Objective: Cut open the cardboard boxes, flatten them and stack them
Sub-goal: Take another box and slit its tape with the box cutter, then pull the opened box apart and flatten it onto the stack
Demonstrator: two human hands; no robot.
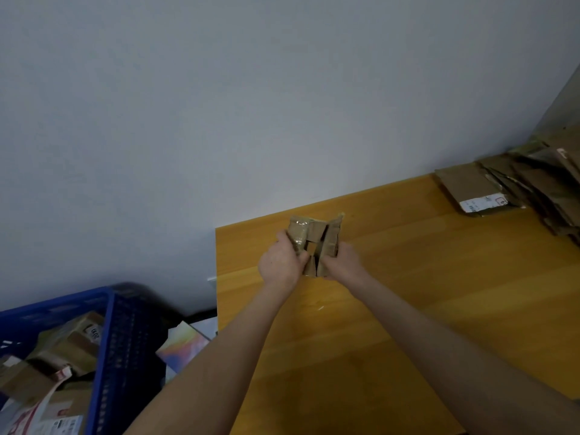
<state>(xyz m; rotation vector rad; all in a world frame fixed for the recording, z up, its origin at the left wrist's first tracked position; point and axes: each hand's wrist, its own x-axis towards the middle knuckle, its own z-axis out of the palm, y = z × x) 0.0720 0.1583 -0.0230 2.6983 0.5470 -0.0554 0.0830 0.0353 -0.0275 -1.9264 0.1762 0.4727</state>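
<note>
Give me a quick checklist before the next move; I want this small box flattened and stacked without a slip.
1. Both hands on the small cardboard box: ok, left hand and right hand each have a grip on a side.
2. Box opened: ok, flaps spread, hollow middle visible.
3. Box fully flat: not ok, still partly folded.
4. Wooden table beneath has bare space to press on: ok.
5. Stack of flattened cardboard ready at the far right: ok.
6. Knife safely out of the way: cannot tell, none in view.
</note>
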